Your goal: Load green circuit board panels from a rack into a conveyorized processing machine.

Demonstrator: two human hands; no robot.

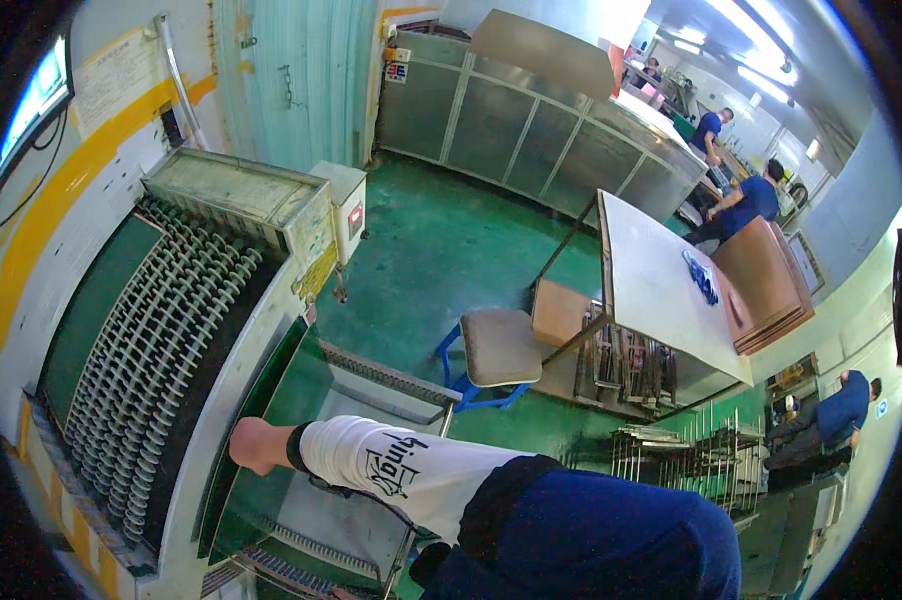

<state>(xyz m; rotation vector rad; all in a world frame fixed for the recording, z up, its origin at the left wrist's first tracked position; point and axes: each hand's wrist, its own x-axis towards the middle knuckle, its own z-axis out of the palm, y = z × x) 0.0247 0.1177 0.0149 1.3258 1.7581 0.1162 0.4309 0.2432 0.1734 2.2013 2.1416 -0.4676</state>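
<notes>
My right hand point(256, 445) reaches far to the left, its arm in a white sleeve cover with a black wristband. It is closed at the edge of a thin dark green panel point(246, 510), with the fingertips hidden. The panel stands upright in a rack with a ridged, toothed bar point(386, 375), beside another dark green sheet. Just left of them lies the roller bed point(161, 360) of a conveyor machine. Of my left hand point(343, 593) only a small skin-coloured patch seems to show at the lower edge; its fingers cannot be made out.
A metal housing point(241, 195) with a control box point(349, 215) spans the conveyor's far end. Beyond the rack stand a blue stool point(496, 350) with a grey seat and a white-topped table point(656, 270). Wire racks point(691, 450) stand at right. Co-workers in blue are farther back.
</notes>
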